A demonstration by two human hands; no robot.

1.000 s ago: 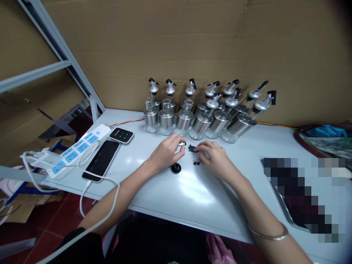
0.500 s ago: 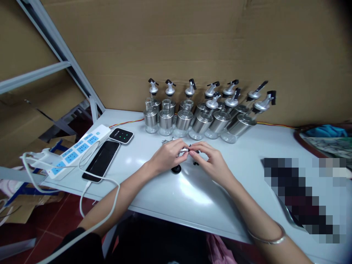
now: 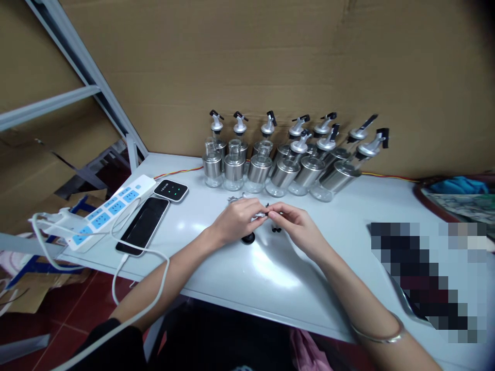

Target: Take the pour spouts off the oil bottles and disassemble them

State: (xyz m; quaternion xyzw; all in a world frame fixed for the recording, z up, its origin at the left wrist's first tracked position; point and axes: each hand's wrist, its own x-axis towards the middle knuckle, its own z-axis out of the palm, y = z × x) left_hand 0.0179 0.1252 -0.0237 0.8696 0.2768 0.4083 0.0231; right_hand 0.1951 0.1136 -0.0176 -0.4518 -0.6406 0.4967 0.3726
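My left hand is closed around a small silver pourer spout, mostly covered by the fingers. Thumb and forefinger of my right hand pinch a small black part at the spout's tip, and the two hands' fingertips meet there. Under my right fingers lie small black pieces on the table. A round black stopper sits just below my left hand. More silver spout parts lie behind it, partly hidden.
Behind my hands stand glass-and-steel bottles, several topped with pourers, three at front left with bare necks. To the left are a power strip, a phone and a small black device. A white cable crosses my left forearm.
My right fingertips have shifted slightly at the spout's tip, and the spout shows less between my hands. The bottles and loose parts stay in place.
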